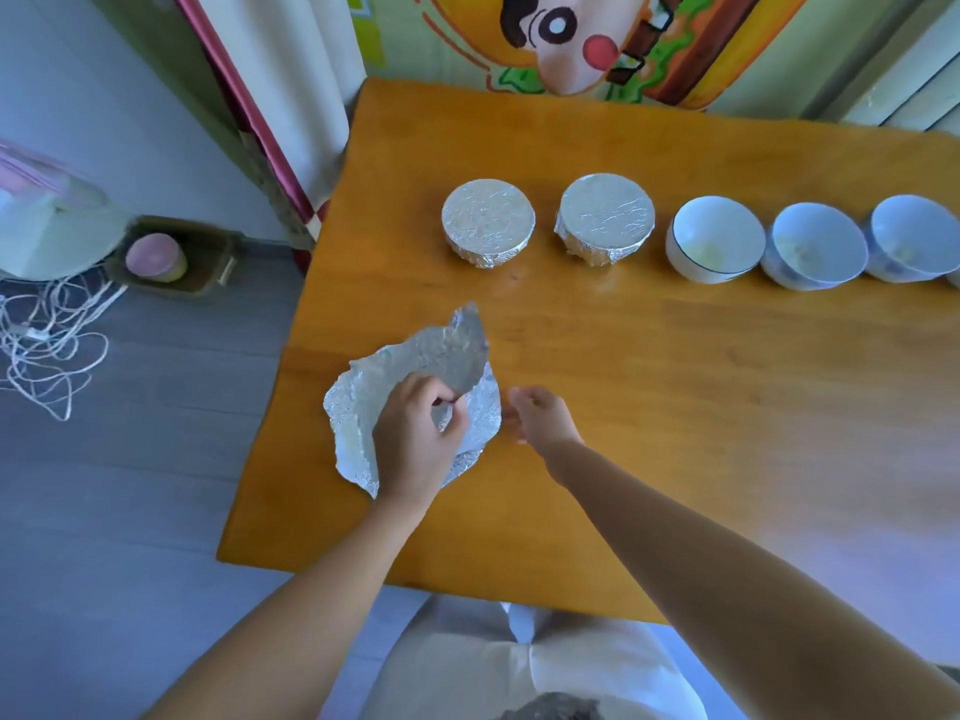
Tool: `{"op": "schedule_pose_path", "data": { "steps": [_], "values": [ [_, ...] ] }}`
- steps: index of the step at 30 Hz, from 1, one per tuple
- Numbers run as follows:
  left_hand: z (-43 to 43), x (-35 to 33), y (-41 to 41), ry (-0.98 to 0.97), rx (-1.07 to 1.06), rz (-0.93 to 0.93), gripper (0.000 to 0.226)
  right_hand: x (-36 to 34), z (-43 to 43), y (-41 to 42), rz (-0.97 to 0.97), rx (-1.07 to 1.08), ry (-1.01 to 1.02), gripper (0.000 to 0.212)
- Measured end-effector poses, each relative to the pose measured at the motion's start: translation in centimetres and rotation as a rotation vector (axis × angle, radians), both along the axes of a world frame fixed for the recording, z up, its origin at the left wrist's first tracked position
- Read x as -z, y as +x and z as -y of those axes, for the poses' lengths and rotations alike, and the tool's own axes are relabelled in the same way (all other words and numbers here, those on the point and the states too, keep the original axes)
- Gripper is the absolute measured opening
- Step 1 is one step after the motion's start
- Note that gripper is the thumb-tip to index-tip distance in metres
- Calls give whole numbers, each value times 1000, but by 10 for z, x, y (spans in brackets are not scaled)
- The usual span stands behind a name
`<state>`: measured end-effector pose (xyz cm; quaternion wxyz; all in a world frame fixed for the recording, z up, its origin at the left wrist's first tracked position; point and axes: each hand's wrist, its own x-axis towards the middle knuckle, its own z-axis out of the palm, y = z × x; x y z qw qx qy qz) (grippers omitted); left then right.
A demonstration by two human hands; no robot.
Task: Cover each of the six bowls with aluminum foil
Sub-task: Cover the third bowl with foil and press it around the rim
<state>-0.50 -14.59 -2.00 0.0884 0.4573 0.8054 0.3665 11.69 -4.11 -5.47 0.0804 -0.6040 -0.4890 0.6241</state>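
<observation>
— Where is the foil we are working with?

— The crinkled silver sheet of aluminum foil (358, 407) lies near the front left corner of the smooth orange-brown wooden table (675, 407). Its edges are ragged and curled, and one far flap stands up off the wood.

— And our hands?

— Our left hand (415, 439) sits over the sheet, thumb and fingers pinched on that raised flap. Our right hand (540, 415) hangs just beside the sheet's right edge, fingers loose and apart, gripping nothing. It is blurred, so we cannot tell whether the fingertips touch the foil.

— What of the bowls?

— We see them in a row across the far half of the table, well apart from the loose sheet. The leftmost foil-wrapped round bowl (488, 223) and the second foil-wrapped round bowl (605, 218) each have a flat, finely wrinkled silver top, with the foil crimped down around the sides. To their right stand three uncovered ones, close together: a glossy white ceramic bowl with a thin blue rim line (716, 239), a second open white bowl (815, 246) and a third open white bowl (911, 236).

— Anything off the table?

— A tangle of thin white cord (47, 350) lies on the grey plank floor at our left.
</observation>
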Motion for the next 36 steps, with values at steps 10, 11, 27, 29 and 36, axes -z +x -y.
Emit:
{"op": "schedule_pose_path", "data": {
  "steps": [10,11,27,29,36],
  "values": [
    [-62,21,80,-217,688,-320,21,-17,-59,103,-207,132,-79,21],
    [-64,24,85,-365,721,-318,36,-18,-60,112,-188,112,-116,16],
    [-151,33,140,-778,278,-239,52,-29,-223,174,-423,569,-315,50],
    [-161,38,145,-793,266,-208,51,-27,-239,169,-457,588,-348,60],
    [-180,47,152,-726,203,-182,50,-21,-263,156,-400,538,-339,38]
  ]
}}
